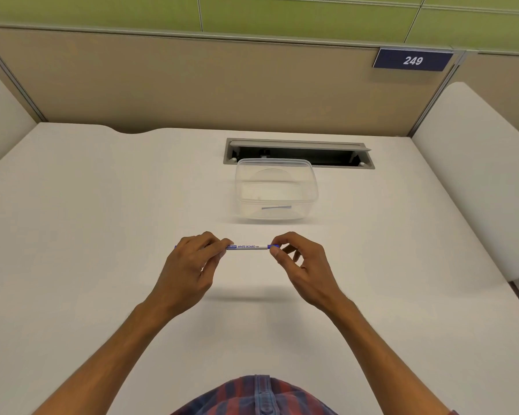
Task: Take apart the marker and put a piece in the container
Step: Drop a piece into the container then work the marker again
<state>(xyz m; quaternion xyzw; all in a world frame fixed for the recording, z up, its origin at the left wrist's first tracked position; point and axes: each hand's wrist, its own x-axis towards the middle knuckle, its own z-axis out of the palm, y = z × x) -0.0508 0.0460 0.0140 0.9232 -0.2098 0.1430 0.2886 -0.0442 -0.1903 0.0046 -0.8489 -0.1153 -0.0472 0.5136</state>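
A slim white marker (247,246) with blue print along its barrel is held level above the smooth white desk (102,235), spanning the gap between both sets of fingers. The left hand (192,262) wraps one end, fingers curled closed around it, a blue tip just poking out past the knuckles. The right hand (300,265) pinches the blue end piece (273,246) between thumb and forefinger, the other fingers loosely bent. Beyond the fingertips sits a clear plastic container (276,190), rounded-rectangular and glossy, with a thin grey strip (276,207) on its floor. Behind it lies a grey metal cable slot (298,152).
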